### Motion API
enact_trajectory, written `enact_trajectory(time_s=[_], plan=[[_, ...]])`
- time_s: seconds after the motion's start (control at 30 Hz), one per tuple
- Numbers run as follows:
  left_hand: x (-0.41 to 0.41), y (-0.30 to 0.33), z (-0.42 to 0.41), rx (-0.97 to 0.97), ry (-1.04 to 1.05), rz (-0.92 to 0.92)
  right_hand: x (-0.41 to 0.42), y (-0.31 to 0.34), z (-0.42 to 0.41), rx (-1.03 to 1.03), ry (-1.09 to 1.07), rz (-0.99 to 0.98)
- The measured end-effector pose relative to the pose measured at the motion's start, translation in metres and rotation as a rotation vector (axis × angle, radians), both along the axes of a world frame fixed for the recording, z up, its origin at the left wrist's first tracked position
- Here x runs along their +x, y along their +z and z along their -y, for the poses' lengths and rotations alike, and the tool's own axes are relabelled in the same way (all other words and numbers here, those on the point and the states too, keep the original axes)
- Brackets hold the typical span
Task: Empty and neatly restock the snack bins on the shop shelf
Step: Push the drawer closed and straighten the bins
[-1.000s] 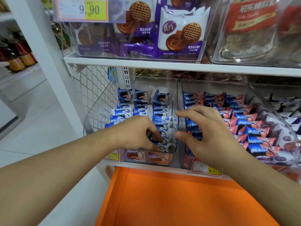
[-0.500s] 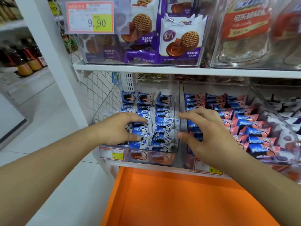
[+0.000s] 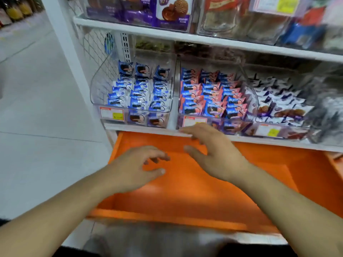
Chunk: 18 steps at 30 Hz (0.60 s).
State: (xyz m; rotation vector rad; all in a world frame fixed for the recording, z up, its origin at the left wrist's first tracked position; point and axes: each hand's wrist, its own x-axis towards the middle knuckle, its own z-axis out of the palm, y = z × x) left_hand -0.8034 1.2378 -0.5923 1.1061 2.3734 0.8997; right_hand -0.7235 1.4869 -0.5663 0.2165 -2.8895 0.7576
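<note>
A clear left bin [image 3: 96, 89] on the white shelf holds neat rows of blue-and-white snack packs [image 3: 141, 93]. Beside it a second clear bin [image 3: 250, 89] holds rows of blue-and-pink packs [image 3: 209, 97]. A third bin [image 3: 274, 130] to the right holds white-and-purple packs. My left hand [image 3: 137, 167] hovers over the orange drawer [image 3: 278, 182], fingers loosely curled, holding nothing. My right hand [image 3: 211, 151] is spread open just below the shelf's front edge, also empty. Neither hand touches a bin.
The upper shelf [image 3: 167, 34] carries clear bins of purple biscuit bags [image 3: 172, 13] and red-labelled packs. A white wire mesh panel [image 3: 96, 49] closes the shelf's left end. Pale floor [image 3: 37, 127] lies to the left. Bottles stand far off at top left.
Both hands have drawn back out of the bins and down over the orange drawer. The camera has tilted down and shifted right.
</note>
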Motion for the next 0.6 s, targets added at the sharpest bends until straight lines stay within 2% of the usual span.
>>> enact_trajectory(time_s=[0.13, 0.2, 0.33, 0.47, 0.6], plan=[[0.061, -0.046, 0.012, -0.274, -0.141, 0.049, 0.081, -0.05, 0.021, 0.139, 0.096, 0.486], [0.08, -0.062, 0.018, -0.341, -0.157, 0.092, 0.111, -0.062, 0.023, 0.212, 0.114, 0.663], [0.094, -0.073, 0.026, -0.369, -0.076, 0.073, 0.137, -0.065, 0.013, 0.319, 0.046, 0.692], [0.089, -0.076, 0.026, -0.343, -0.023, 0.095, 0.131, -0.064, 0.003, 0.285, -0.02, 0.693], [0.075, -0.075, 0.017, -0.294, -0.007, 0.043, 0.12, -0.068, -0.006, 0.274, -0.075, 0.655]])
